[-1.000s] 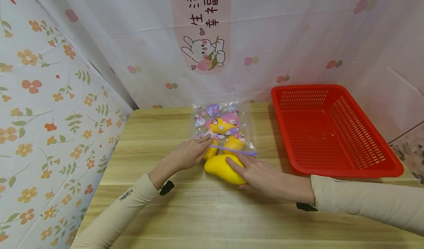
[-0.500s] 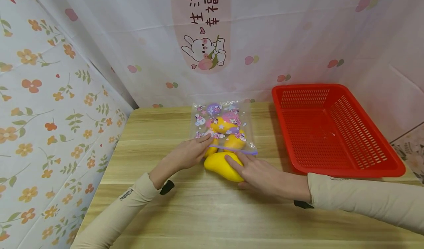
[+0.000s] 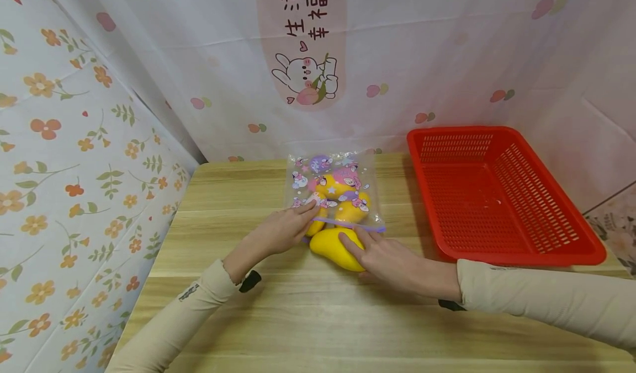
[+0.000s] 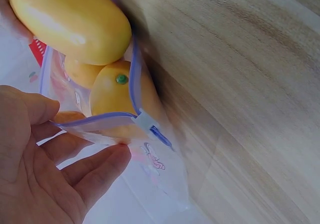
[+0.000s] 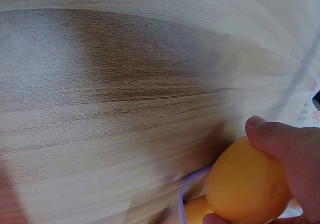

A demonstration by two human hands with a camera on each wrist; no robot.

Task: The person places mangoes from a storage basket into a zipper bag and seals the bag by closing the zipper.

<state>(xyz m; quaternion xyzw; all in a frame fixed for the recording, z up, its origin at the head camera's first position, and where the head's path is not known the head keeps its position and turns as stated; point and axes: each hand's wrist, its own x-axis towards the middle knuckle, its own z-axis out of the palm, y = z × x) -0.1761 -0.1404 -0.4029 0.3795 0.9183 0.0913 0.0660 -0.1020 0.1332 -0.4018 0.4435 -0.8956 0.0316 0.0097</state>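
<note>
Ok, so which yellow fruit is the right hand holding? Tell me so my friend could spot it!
On the wooden table, look left of the red basket for the clear printed bag. At the bag's purple-edged mouth is a smooth yellow fruit. It's the one in the person's right hand, mostly outside the plastic, while the other yellow fruits lie inside the bag.

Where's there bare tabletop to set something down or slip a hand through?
The widest bare stretch of wooden table lies nearest the wearer, between the beige sleeves. Another lies left of the printed zip bag, beyond the left hand. A narrow strip separates bag and red plastic basket. The bag's mouth is crowded: left hand, right hand, held mango.
</note>
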